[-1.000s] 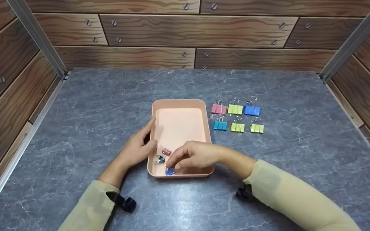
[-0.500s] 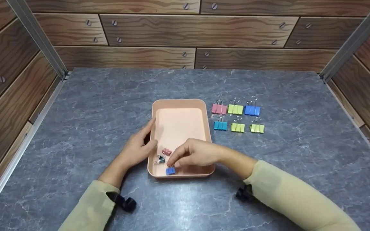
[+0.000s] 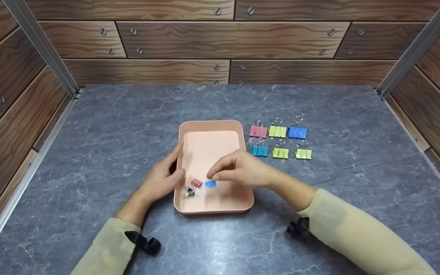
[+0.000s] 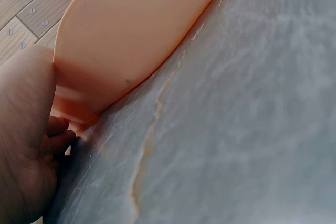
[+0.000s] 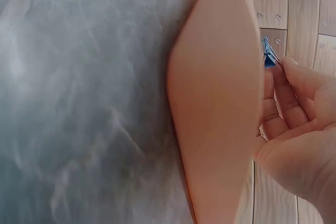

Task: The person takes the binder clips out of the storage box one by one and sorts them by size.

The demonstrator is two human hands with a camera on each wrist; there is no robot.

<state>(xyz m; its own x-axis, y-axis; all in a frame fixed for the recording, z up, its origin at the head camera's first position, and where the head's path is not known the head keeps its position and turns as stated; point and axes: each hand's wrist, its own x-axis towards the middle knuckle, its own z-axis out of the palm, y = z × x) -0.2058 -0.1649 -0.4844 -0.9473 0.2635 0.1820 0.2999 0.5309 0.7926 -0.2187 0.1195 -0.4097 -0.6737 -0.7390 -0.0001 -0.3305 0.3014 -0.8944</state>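
A small blue binder clip hangs from my right hand, pinched by its wire handle between thumb and fingertips, above the peach tray. The right wrist view shows the same blue clip at my fingertips, beyond the tray wall. My left hand holds the tray's left side, thumb at the rim and fingers along the outside. In the left wrist view some curled fingers show by the tray's lower edge. Inside the tray, a small pink binder clip lies beside a dark teal one.
Right of the tray, larger binder clips stand in two rows: pink, yellow-green and blue behind; teal and two yellow-green in front. Wood-patterned walls enclose the grey marbled table.
My right hand has lifted the blue clip from near the tray's front wall, moving it up, away from me and slightly right. The left hand stays at the tray. The head view has shifted slightly.
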